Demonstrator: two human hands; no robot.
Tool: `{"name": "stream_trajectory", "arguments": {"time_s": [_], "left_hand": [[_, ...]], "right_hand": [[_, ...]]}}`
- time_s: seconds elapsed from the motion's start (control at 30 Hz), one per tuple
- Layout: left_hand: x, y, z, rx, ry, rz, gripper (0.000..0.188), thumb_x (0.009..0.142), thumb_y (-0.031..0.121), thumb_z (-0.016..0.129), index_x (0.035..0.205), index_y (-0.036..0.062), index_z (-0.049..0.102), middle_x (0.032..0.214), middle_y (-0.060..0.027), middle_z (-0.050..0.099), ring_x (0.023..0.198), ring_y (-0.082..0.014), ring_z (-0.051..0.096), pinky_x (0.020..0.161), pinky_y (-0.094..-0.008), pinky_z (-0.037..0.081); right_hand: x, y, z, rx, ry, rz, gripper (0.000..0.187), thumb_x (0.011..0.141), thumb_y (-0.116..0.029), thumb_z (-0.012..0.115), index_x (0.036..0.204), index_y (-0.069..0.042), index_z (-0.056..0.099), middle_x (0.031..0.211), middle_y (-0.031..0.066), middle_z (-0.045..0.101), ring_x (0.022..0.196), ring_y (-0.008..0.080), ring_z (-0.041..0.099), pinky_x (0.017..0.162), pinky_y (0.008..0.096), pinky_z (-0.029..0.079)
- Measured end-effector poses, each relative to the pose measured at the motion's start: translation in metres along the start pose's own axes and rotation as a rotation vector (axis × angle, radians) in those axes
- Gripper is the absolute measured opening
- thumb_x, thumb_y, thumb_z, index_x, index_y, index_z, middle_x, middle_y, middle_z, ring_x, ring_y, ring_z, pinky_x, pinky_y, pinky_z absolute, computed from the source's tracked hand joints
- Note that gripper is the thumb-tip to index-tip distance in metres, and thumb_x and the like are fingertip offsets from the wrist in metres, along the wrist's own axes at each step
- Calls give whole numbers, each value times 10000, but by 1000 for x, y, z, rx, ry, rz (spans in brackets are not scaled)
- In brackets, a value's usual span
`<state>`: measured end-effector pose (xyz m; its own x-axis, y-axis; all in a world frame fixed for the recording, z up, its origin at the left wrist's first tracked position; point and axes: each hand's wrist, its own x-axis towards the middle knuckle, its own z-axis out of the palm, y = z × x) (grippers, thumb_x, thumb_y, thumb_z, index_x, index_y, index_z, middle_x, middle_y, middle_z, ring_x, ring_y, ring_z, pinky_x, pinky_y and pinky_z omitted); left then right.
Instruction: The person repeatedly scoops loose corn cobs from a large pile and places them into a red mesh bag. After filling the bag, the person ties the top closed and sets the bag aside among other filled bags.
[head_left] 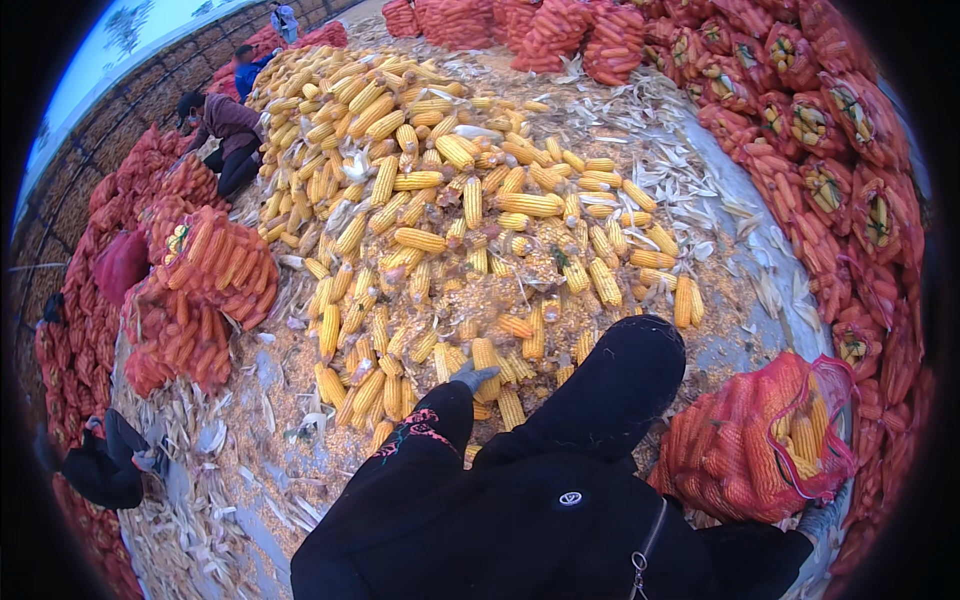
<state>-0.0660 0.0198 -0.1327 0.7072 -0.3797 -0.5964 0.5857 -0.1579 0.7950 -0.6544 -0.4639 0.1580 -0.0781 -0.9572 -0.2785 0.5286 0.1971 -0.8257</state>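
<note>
My left hand [474, 377], in a grey glove, reaches down to the near edge of a big heap of yellow corn cobs [430, 238]. Its fingers close around a corn cob [485, 354] that sticks up beside the thumb. On my right stands a red mesh bag [735, 440] filled with cobs, tilted, its mouth gaping to the right. My right hand [824, 520], also gloved, is at the lower right edge of this bag, gripping the mesh; its fingers are partly hidden.
Filled red mesh bags [850, 200] line the right side, with more bags [205, 290] at left. Husks [690, 165] and loose kernels litter the ground. One person [225, 140] crouches beyond the left bags; another [105, 465] is at lower left. My bent knees [610, 385] border the heap.
</note>
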Motion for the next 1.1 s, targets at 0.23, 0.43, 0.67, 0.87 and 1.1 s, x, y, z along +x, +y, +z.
{"name": "stream_trajectory", "arguments": {"time_s": [0.23,0.43,0.67,0.87,1.1], "left_hand": [[4,-5,-2,103,10,11,620,737,235,782,1260,42,510,1114,-93,625,990,-206,601,849,-332,480],[-3,2,0,157,25,13,653,721,196,800,1272,31,492,1138,-97,615,1008,-221,601,863,-348,487],[-4,3,2,115,-2,30,652,717,215,805,1262,32,498,1118,-90,622,990,-215,604,855,-345,488],[7,-6,-3,173,28,29,655,713,222,809,1259,36,498,1100,-86,627,976,-213,607,839,-346,495],[3,-1,-3,189,1,10,659,713,232,809,1258,34,497,1107,-95,625,993,-219,604,850,-355,494]], "right_hand": [[-6,-2,14,61,85,93,545,957,-278,376,1437,-55,247,1486,83,275,1365,246,251,1136,390,169],[-33,-4,38,91,131,108,551,962,-282,355,1447,-59,219,1501,66,246,1383,232,213,1145,385,134],[18,-2,-7,29,43,107,543,960,-262,360,1440,-45,230,1486,76,278,1368,227,251,1139,386,156],[32,-1,-20,12,-12,109,537,958,-245,364,1435,-33,240,1474,84,306,1355,223,284,1134,387,176],[9,-3,-1,19,83,115,530,950,-234,395,1423,-30,274,1449,91,347,1335,226,322,1127,390,199]]}}
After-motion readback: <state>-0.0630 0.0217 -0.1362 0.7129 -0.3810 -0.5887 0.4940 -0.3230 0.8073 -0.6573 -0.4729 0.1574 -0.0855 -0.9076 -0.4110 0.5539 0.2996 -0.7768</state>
